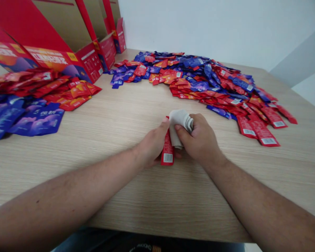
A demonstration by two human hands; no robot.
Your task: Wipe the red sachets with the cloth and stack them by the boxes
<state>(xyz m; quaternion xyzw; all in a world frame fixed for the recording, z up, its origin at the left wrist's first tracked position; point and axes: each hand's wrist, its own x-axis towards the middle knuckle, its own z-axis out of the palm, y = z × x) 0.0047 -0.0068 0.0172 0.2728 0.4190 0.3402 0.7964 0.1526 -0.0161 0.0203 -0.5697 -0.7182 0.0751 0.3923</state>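
The red packet (167, 148) bears pale lettering and a black-and-white barcode (168, 158).

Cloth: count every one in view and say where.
1: a folded off-white cloth in the right hand, against the red sachet that the left hand holds.

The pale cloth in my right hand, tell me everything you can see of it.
The pale cloth is off-white, soft-looking and finely textured, folded into a wad with wavy layered edges on its right. The right hand grips it over the table, beside the red packet in the left hand; whether it presses on the packet is unclear.
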